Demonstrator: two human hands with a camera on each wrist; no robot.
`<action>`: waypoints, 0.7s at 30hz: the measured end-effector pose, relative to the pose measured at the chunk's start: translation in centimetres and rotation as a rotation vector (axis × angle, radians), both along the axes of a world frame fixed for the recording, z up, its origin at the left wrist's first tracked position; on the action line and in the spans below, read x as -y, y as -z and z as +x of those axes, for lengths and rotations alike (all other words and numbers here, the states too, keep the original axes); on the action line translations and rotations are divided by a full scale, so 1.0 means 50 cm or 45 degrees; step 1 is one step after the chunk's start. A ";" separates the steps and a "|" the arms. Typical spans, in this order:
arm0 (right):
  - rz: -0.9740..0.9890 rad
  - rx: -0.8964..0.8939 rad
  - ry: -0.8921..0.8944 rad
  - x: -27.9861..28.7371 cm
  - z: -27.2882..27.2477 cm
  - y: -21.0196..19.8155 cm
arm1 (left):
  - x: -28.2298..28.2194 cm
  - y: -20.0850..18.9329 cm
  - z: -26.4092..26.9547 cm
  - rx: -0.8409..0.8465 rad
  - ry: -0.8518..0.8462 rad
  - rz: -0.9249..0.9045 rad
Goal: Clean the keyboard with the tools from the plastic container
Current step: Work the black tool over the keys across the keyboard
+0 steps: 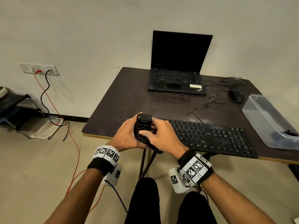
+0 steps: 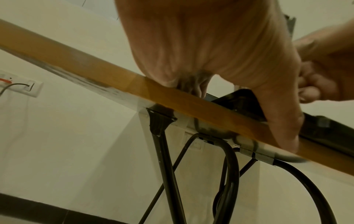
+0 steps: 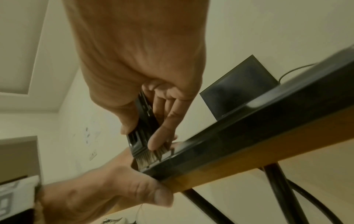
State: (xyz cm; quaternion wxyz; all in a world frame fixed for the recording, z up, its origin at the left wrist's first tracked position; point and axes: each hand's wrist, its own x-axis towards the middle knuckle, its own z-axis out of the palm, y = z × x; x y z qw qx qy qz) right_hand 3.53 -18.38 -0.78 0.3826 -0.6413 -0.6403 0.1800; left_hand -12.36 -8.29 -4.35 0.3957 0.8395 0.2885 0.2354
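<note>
Both hands clasp the black brush tool [image 1: 143,129] at the table's near edge: from the head view, the left hand [image 1: 127,135] wraps its left side, the right hand [image 1: 159,135] its right, and the keyboard [image 1: 210,138] stretches away rightward. From the left wrist, curled fingers [image 2: 191,84] meet the table edge [image 2: 95,75]. From the right wrist, fingers [image 3: 162,121] pinch the tool with its bristles [image 3: 149,157] on the keyboard's left end, so the right hand looks best placed to sweep.
</note>
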 end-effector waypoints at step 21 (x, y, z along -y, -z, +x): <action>-0.050 0.087 -0.045 0.008 -0.003 -0.003 | -0.009 0.022 0.000 -0.039 -0.041 0.070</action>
